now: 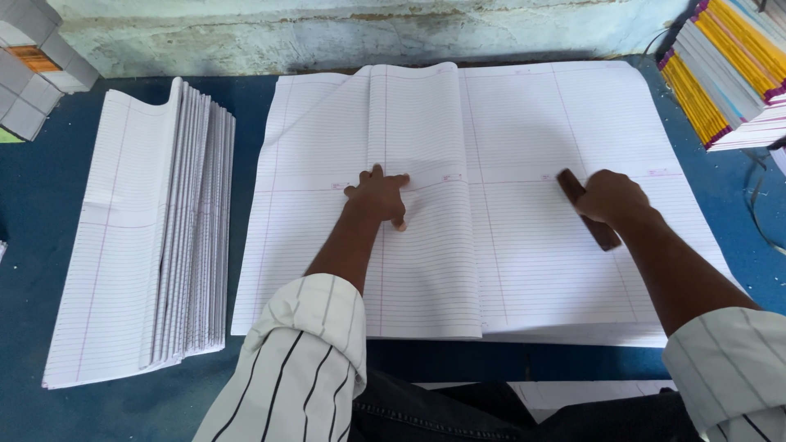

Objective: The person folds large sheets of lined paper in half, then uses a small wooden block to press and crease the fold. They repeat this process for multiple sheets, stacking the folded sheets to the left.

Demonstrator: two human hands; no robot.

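This looks like a small bookbinding or stationery workshop: a blue worktable [33, 196] under a rough, stained wall [327, 33], large ruled sheets [532, 270] at centre, folded sheets [139, 237] at nine o'clock, and probably finished notebooks [729, 65] stacked at two o'clock.

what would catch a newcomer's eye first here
The big stack of ruled sheets fills the middle of the blue table, its top sheet folded over under the left hand. The right hand holds a dark brown stick on the paper. A pile of folded sheets lies at left, and bound books are stacked at upper right.
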